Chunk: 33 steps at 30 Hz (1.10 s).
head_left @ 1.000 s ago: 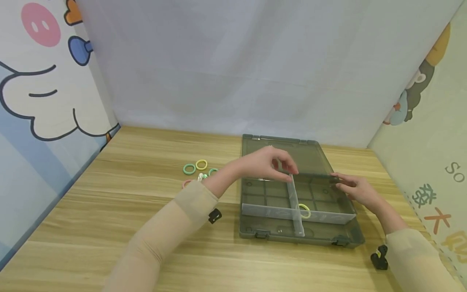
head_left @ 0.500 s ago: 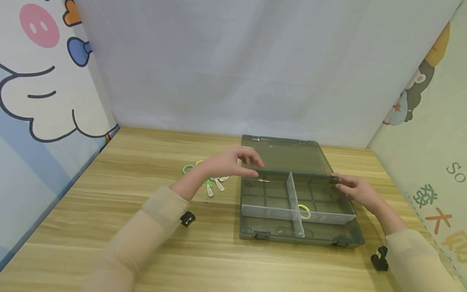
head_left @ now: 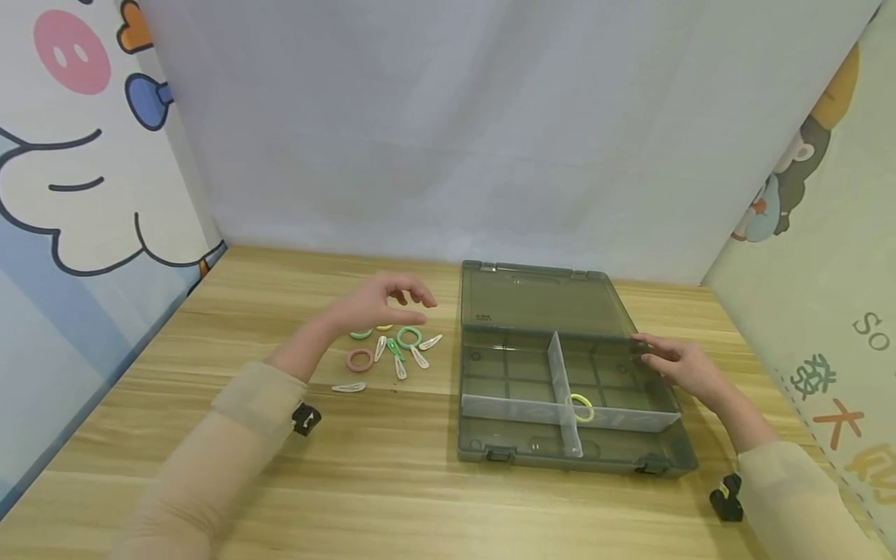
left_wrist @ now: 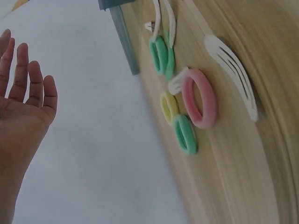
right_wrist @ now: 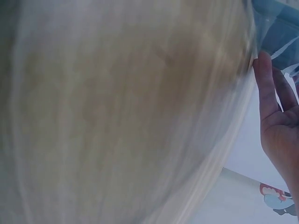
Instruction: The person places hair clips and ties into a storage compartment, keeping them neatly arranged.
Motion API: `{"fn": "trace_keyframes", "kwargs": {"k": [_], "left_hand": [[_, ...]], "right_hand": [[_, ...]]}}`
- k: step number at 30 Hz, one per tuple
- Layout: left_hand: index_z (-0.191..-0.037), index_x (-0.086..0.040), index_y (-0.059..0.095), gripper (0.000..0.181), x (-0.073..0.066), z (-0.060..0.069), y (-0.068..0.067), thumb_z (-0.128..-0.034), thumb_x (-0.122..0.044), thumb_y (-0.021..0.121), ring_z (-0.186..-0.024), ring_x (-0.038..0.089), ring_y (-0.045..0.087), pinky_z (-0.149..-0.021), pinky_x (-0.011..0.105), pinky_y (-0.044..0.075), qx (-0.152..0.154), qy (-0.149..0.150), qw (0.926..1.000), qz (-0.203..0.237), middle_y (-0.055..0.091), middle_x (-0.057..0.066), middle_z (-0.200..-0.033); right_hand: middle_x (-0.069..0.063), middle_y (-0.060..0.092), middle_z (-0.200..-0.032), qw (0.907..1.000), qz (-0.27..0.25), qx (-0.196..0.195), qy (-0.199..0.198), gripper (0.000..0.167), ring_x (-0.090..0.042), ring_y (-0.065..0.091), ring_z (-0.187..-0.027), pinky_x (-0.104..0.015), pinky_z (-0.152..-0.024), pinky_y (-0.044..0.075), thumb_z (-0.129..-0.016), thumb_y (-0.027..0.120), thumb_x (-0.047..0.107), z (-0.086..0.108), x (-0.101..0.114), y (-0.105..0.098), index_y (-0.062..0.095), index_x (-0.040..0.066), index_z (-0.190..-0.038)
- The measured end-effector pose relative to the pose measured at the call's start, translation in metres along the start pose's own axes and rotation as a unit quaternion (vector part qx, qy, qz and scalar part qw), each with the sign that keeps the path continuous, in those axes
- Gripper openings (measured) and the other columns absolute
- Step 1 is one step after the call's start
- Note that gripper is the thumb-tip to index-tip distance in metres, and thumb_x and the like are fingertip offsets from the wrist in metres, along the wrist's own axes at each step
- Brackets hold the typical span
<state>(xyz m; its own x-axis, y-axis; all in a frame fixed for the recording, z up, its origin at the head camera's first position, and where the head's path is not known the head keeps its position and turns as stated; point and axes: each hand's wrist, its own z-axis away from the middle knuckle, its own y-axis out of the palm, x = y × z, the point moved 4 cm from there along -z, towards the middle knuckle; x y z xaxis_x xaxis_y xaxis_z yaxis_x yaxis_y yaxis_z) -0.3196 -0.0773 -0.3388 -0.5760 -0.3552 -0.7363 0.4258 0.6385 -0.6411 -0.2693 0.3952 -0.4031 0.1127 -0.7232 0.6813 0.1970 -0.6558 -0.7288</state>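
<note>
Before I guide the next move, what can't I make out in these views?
Head view: leftmost green ring and yellow ring on the table, partly hidden by the left hand.
Head view: small marks on the lid, too small to read.
Left wrist view: left hand, cut off by the left edge.
Right wrist view: tabletop, blurred; right hand, cut off by the right edge.

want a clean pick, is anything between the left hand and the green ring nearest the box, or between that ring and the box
Nothing visible stands between the left hand and that green ring. Toward the open box, a white clip lies on the table, then comes the box's side wall; lifting the ring should clear both.
</note>
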Motion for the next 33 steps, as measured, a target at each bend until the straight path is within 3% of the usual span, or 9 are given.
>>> {"fn": "trace_keyframes", "kwargs": {"k": [6, 11, 16, 20, 26, 30, 33], "left_hand": [[-0.104, -0.021, 0.068, 0.018, 0.032, 0.019, -0.011, -0.0855, -0.021, 0.071, -0.105, 0.025, 0.053, -0.093, 0.043, 0.041, 0.009, -0.047, 0.9988, -0.004, 0.064, -0.004, -0.11], [-0.102, -0.015, 0.069, 0.017, 0.049, 0.033, -0.016, -0.0851, -0.016, 0.071, -0.104, 0.034, 0.053, -0.092, 0.049, 0.042, 0.019, -0.061, 0.998, -0.008, 0.065, 0.004, -0.108], [-0.105, -0.005, 0.068, 0.022, 0.06, 0.043, -0.017, -0.0848, -0.012, 0.07, -0.104, 0.032, 0.054, -0.092, 0.052, 0.041, 0.04, -0.075, 0.9961, -0.025, 0.066, 0.009, -0.109], [-0.105, -0.006, 0.069, 0.02, 0.067, 0.049, -0.017, -0.0852, -0.012, 0.069, -0.102, 0.032, 0.054, -0.088, 0.048, 0.043, 0.056, -0.089, 0.9937, -0.037, 0.066, 0.008, -0.107], [-0.102, -0.008, 0.07, 0.019, 0.082, 0.055, -0.016, -0.0846, -0.014, 0.071, -0.095, 0.024, 0.056, -0.083, 0.036, 0.046, 0.087, -0.115, 0.9876, -0.063, 0.066, 0.006, -0.103], [-0.102, -0.008, 0.069, 0.021, 0.09, 0.058, -0.015, -0.0834, -0.017, 0.072, -0.1, 0.022, 0.06, -0.09, 0.039, 0.048, 0.105, -0.144, 0.9828, -0.047, 0.067, 0.003, -0.103], [-0.102, -0.006, 0.069, 0.021, 0.093, 0.059, -0.014, -0.0826, -0.014, 0.072, -0.099, 0.021, 0.062, -0.09, 0.038, 0.049, 0.117, -0.15, 0.9815, -0.026, 0.067, 0.005, -0.102]], "right_hand": [[-0.027, 0.045, -0.137, 1.0, -0.001, 0.002, -0.003, 0.05, -0.001, 0.051, -0.082, -0.028, -0.062, 0.048, -0.098, 0.052, 0.028, 0.001, 0.001, 0.001, 0.042, 0.007, -0.142], [-0.027, 0.044, -0.138, 1.0, 0.0, 0.006, -0.001, 0.05, -0.009, 0.05, -0.077, -0.029, -0.058, 0.046, -0.098, 0.052, 0.029, 0.001, 0.002, 0.002, 0.042, 0.009, -0.142], [-0.027, 0.044, -0.137, 0.9999, 0.015, 0.001, -0.004, 0.05, -0.011, 0.056, -0.095, -0.029, -0.064, 0.05, -0.098, 0.052, 0.03, 0.001, 0.003, 0.002, 0.042, 0.01, -0.142], [-0.027, 0.044, -0.138, 0.9998, 0.016, 0.002, -0.006, 0.05, -0.015, 0.055, -0.094, -0.03, -0.064, 0.049, -0.098, 0.052, 0.029, 0.001, 0.002, 0.002, 0.042, 0.009, -0.142], [-0.027, 0.043, -0.139, 0.9999, 0.012, 0.001, -0.004, 0.05, -0.008, 0.053, -0.087, -0.028, -0.062, 0.048, -0.098, 0.052, 0.031, 0.002, 0.002, 0.002, 0.042, 0.009, -0.142], [-0.028, 0.046, -0.136, 0.9999, 0.009, -0.002, -0.003, 0.051, -0.007, 0.051, -0.083, -0.028, -0.061, 0.047, -0.098, 0.051, 0.032, 0.004, 0.003, 0.001, 0.042, 0.007, -0.142], [-0.028, 0.047, -0.134, 0.9999, 0.011, -0.003, -0.003, 0.052, -0.001, 0.052, -0.089, -0.028, -0.064, 0.048, -0.098, 0.051, 0.032, 0.004, 0.003, 0.001, 0.042, 0.007, -0.142]]}}
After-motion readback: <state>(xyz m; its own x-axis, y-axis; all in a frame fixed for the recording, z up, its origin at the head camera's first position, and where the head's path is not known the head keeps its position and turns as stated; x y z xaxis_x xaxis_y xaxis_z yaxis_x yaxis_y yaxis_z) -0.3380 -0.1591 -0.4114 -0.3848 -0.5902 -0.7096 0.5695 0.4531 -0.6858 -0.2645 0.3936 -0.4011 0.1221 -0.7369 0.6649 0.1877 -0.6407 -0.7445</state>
